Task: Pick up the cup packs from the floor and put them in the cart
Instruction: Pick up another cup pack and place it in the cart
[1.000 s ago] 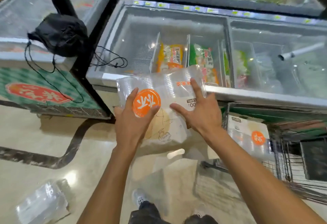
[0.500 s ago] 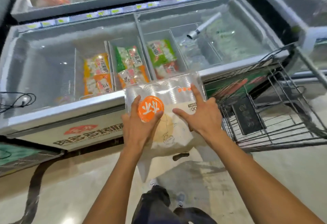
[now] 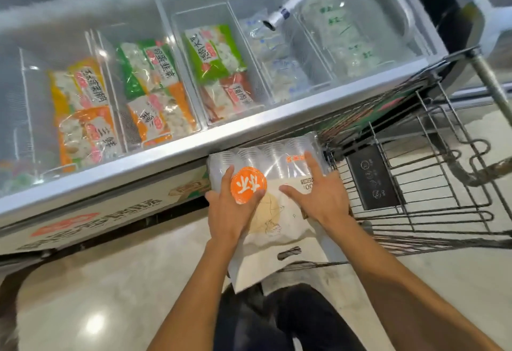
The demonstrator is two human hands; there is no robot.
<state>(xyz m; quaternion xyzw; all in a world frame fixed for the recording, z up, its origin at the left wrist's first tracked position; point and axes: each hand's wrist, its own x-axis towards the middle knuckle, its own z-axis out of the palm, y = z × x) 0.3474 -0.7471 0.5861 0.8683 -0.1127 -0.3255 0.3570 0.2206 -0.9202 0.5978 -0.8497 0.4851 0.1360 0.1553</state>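
Cup pack held in both hands at the cart's near end, not yet lowered in.

Left hand (image 3: 231, 213) grips the cup pack (image 3: 273, 184), fingers curled round its edge; right hand (image 3: 322, 197) presses flat, fingers spread. Advise carrying it rightward past the fingertips, over the cart (image 3: 432, 184) wall, then releasing level. Cart floor beneath the pack is hidden; freezer (image 3: 249, 126) beyond lies cut off.

Both bare forearms reach forward from six o'clock toward twelve, nearly parallel. The left hand (image 3: 231, 212) grips the cup pack (image 3: 273, 184) at its nine o'clock edge, thumb on top. The right hand (image 3: 322, 198) lies on it at three o'clock, fingers spread and straight.
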